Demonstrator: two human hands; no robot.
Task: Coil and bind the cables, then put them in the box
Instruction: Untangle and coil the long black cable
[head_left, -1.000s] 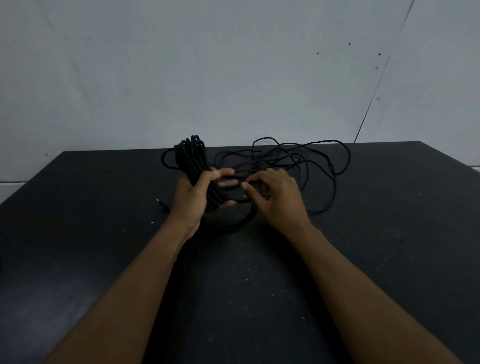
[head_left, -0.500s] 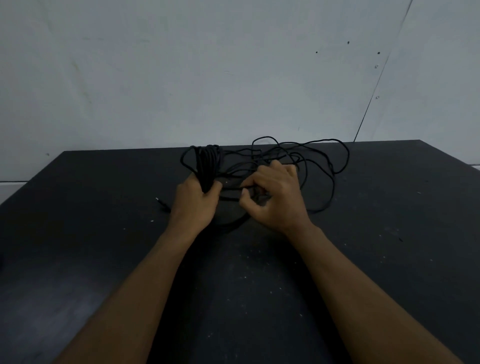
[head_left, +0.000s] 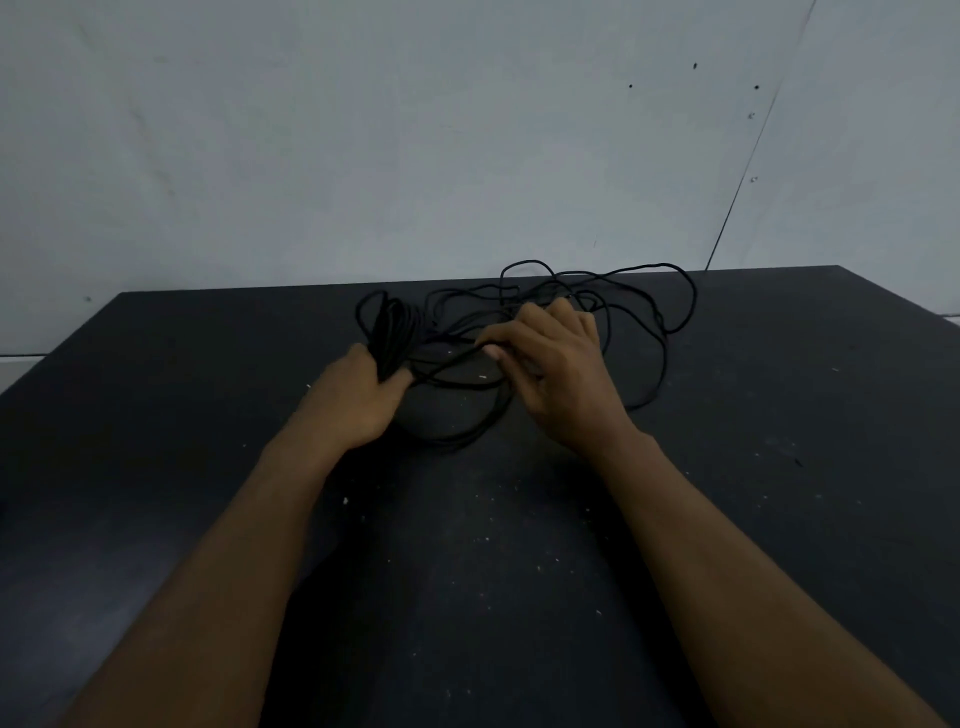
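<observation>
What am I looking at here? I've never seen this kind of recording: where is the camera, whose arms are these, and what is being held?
There is no machine: a person wears one camera on the head, looking forward and down, so the two bare arms are the person's own. The left hand is closed around a bundle of coiled cable. The right hand pinches a strand of the same black cable between its fingers. The rest lies as a loose tangle on the dark table, in front of a pale wall. No box is in view.
</observation>
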